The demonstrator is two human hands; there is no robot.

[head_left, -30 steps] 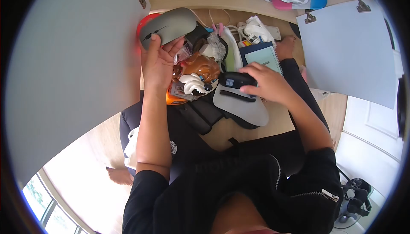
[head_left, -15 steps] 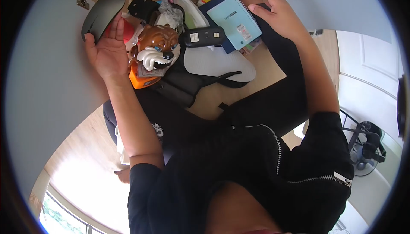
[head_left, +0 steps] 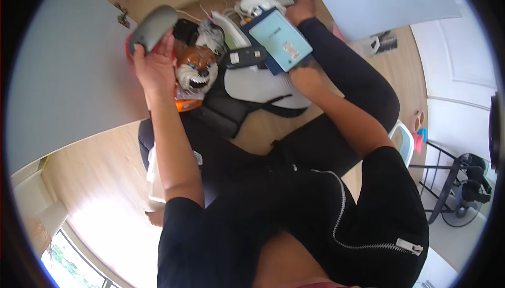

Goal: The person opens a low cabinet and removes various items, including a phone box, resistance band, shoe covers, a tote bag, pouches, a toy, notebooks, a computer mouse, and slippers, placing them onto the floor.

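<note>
My left hand [head_left: 157,75] holds a smooth dark grey oval case [head_left: 152,28], like a glasses case, with the thumb at its near end and the fingers along its side. Just right of that hand is a brown toy dog head [head_left: 197,72] with white jowls and teeth. My right hand [head_left: 306,80] is at the near edge of a light blue spiral notebook [head_left: 279,38], which lies on a dark blue book [head_left: 274,66]. The fingers of this hand are hidden. A black oblong device [head_left: 246,57] with a white label lies left of the notebook.
Pale cabinet doors [head_left: 68,88] stand open on both sides. A light grey mesh pad [head_left: 258,85], a black pouch [head_left: 218,117], an orange item [head_left: 188,105], cables and a white plastic bag [head_left: 259,1] lie between my legs. A black fan [head_left: 465,193] stands at the right.
My right hand has come down from above the notebook to its near edge. My left hand still holds the grey case, shifted right in view. The camera view has tilted.
</note>
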